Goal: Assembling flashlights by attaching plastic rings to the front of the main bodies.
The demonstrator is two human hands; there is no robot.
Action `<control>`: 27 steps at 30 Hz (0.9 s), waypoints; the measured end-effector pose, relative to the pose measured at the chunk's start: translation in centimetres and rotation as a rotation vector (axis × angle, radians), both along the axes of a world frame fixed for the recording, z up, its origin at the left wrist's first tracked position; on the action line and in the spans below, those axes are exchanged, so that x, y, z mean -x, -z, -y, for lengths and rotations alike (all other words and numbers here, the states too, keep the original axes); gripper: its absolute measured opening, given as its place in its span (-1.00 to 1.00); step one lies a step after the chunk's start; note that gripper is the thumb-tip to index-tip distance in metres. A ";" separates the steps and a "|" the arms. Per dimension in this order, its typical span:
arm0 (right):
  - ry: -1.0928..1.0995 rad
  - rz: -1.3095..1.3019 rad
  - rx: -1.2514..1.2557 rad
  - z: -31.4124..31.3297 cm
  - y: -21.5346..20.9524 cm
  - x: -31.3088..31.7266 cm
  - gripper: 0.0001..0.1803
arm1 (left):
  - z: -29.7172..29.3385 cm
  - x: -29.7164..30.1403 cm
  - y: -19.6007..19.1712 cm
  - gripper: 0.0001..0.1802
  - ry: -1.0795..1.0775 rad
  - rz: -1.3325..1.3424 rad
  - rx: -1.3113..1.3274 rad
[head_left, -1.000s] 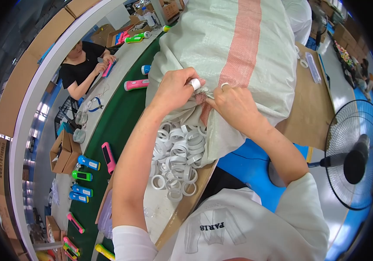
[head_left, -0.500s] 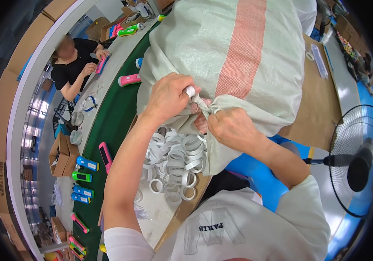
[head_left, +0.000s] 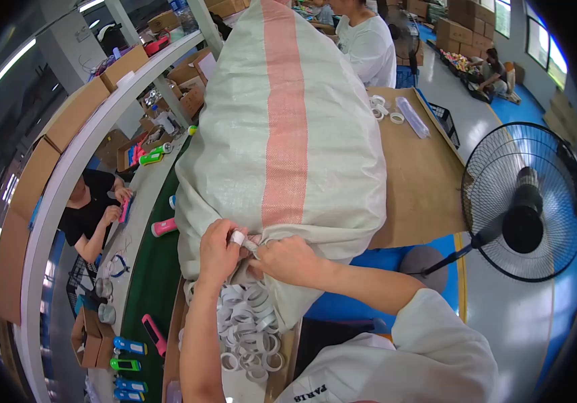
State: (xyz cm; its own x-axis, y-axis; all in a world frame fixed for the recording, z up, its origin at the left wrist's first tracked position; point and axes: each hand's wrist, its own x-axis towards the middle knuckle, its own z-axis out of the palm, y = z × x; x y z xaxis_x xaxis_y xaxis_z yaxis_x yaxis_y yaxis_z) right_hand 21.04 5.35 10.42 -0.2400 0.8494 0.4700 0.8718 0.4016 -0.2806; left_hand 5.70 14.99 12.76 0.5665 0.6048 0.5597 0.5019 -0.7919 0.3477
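A large, full woven sack (head_left: 342, 154), off-white with a pink stripe down it, lies in front of me with its gathered mouth toward my body. At that mouth my left hand (head_left: 218, 254) is closed around a twisted white strip (head_left: 238, 238), whose end pokes up between the fingers. Close beside it, my right hand (head_left: 292, 260) is closed on the strip's other side, against the bunched sack cloth. The fingers partly hide the knot. Just below the hands lies a heap of white rings (head_left: 248, 322) on the tabletop.
On the left, a green conveyor belt (head_left: 144, 289) carries pink, blue and green handheld items, including a pink flashlight (head_left: 164, 227). Beyond it a person in black (head_left: 87, 211) handles a pink item. A black standing fan (head_left: 523, 208) is at right, near a brown board (head_left: 409, 181).
The view has tilted upward, so the sack, hands and rings sit lower and farther left, and more of the room shows. Both hands stay on the twisted strip, now closer together.
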 end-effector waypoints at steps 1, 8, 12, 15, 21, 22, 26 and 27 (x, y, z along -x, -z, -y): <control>-0.010 -0.002 -0.010 -0.4 -0.1 0.1 -0.72 | 0.4 -0.3 -0.5 -0.85 -0.009 0.058 0.196; -0.030 0.028 -0.128 -2.1 0.6 0.6 -0.83 | 0.0 -0.6 1.1 -0.89 -0.176 0.156 0.178; 0.071 0.038 -0.108 -1.9 -0.1 1.1 -0.89 | -0.2 -2.4 1.2 -0.90 -0.315 0.281 0.162; 0.068 -0.073 -0.198 -2.4 1.5 2.0 -0.81 | -0.6 -2.3 1.7 -0.90 -0.402 0.316 0.242; 0.059 -0.213 -0.152 0.2 3.6 2.0 -0.81 | -1.4 -2.3 3.9 -0.89 -0.450 0.173 0.087; -0.216 -0.005 -0.091 3.5 4.2 3.6 -0.85 | -2.3 -2.2 4.4 -0.87 -0.487 0.095 -0.095; -0.414 -0.242 0.040 8.9 8.0 3.9 -0.87 | -4.3 -3.5 -0.2 -0.81 -0.495 0.113 0.143; -0.387 -0.325 -0.024 7.4 6.7 2.1 -0.86 | -3.4 -4.8 -0.3 -0.81 -0.391 0.107 0.231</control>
State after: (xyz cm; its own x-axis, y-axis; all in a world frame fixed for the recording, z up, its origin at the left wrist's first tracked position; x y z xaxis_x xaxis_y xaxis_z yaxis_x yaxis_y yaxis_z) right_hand 18.98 -2.02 3.73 -0.3734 0.7152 0.5909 0.5266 0.6878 -0.4996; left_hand 10.49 18.40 13.05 0.2175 0.8770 0.4284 0.6990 -0.4463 0.5588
